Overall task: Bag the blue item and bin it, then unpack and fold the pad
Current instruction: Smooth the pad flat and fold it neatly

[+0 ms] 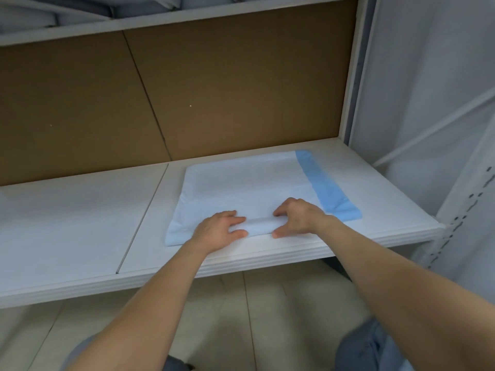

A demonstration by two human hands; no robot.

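While the pad lies flat on the right part of the shelf, both hands sit close together on its near edge. Looks like the left hand and right hand each pinch that edge, fingers on top and thumb at the near side, with a narrow raised strip of pad between them. The pad's blue band is just right of the right hand
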